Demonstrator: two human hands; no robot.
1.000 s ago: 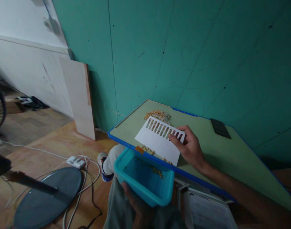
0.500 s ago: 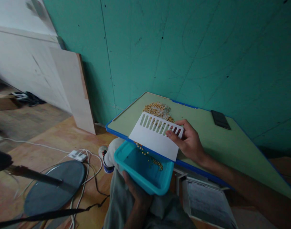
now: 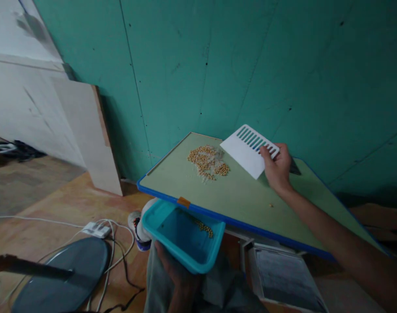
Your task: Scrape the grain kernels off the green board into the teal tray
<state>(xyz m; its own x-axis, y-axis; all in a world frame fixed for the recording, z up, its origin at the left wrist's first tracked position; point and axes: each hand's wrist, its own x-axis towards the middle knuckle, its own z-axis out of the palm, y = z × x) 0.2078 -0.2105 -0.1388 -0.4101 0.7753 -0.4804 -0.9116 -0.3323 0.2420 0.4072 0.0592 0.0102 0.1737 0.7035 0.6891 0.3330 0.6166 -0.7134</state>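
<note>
My right hand (image 3: 279,167) grips the slotted end of a flat white plastic scraper (image 3: 242,154), thumb on top, raised over the green table (image 3: 247,202). To its left, a heap of small yellowish beans (image 3: 203,158) lies on the tabletop with pale debris among them. Below the table's front edge, my left hand (image 3: 179,271) cups a turquoise plastic tub (image 3: 182,255) from underneath, fingers partly hidden. Inside the tub, some beans (image 3: 205,229) rest along the far right side.
A dark flat object (image 3: 295,167) lies behind my right hand. Orange tape (image 3: 183,202) marks the table's blue edge. A green wall (image 3: 172,87) rises behind. Left on the floor are a round grey base (image 3: 61,271), a power strip (image 3: 96,229) and cables.
My right hand has lifted the scraper from the front edge and carried it back and right. Beans falling into the tub earlier no longer show in the air. My left hand still supports the tub.
</note>
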